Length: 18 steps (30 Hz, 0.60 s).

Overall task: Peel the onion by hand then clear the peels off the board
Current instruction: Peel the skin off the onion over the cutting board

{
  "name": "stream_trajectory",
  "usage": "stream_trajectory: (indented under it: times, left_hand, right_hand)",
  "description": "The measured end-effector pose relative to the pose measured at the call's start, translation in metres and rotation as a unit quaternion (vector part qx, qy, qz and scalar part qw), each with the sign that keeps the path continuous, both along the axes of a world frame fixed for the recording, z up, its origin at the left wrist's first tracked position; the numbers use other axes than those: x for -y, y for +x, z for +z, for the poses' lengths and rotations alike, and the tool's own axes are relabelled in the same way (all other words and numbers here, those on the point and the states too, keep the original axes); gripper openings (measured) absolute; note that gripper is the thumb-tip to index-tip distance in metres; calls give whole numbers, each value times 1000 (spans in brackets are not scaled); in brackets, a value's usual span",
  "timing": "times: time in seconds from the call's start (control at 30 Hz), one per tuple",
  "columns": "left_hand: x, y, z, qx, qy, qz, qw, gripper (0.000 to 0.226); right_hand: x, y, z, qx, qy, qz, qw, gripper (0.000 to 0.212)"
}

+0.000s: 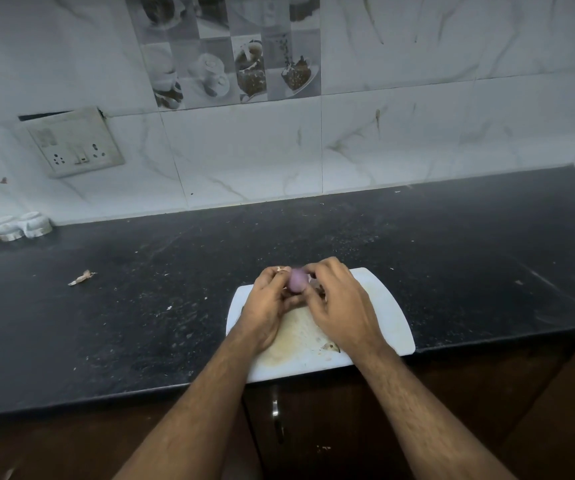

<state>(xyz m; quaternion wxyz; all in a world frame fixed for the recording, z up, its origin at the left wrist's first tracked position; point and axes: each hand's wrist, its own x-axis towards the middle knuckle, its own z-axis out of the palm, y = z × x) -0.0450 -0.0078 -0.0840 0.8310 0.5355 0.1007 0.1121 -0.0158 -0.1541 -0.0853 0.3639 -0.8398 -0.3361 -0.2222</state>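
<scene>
Two hands, left hand (268, 299) and right hand (339, 303), gripping purple onion (296, 279) upright over board (386, 306)

single head view, looking forward-down, close over counter (140, 306) edge.

Your dark speckled counter (140, 306) has a white board (383, 306) at its front edge, a loose peel (81, 278) well left.

Dim, bluish light fills the scene. The small purple onion (296, 279) is smeared by motion blur. The glossy white marble-tile wall (417, 133) bows with wide-angle distortion, and corners darken.
</scene>
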Motion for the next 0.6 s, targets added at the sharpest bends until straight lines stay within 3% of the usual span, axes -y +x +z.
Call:
stream_trajectory:
  times: [0.13,0.33,0.47,0.6]
  left_hand:
    - [2,-2,2,3,18,-29,999,15]
    - [1,0,-1,-5,39,-19,999,15]
    - [-1,2,-4,-9,34,19,999,15]
    - [0,0,-3,7,36,17,999,15]
  right_hand:
    - [0,6,-4,16,-6,-17,1000,12]
    - [-1,3,-3,100,-66,-46,992,15]
    - [-4,3,-8,85,-124,13,989,5]
    - [-1,-2,-3,36,-52,-7,998,10]
